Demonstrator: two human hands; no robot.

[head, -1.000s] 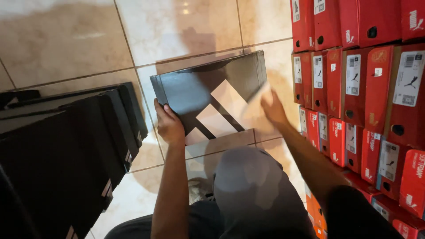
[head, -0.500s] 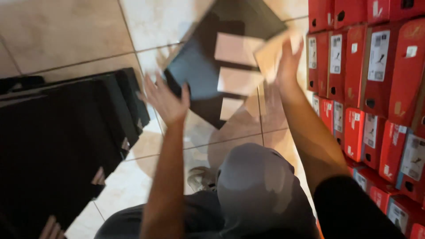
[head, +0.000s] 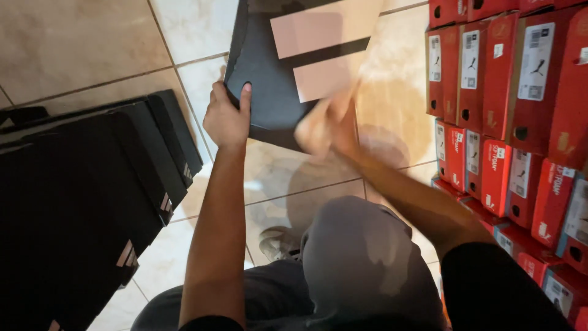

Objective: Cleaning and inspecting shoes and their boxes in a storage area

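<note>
A black shoebox with pale stripes on its lid hangs above the tiled floor at the top middle of the head view. My left hand grips its lower left corner, thumb on the lid. My right hand is blurred with motion and presses against the box's lower edge; its fingers cannot be made out clearly. My bent knee in grey cloth is below both arms.
A stack of black shoeboxes fills the left side. A wall of red shoeboxes rises on the right. Beige floor tiles lie between them, and a grey shoe shows beside my knee.
The black box went up from in front of me, left both hands briefly half a second ago, and is now back in my left hand, higher in view.
</note>
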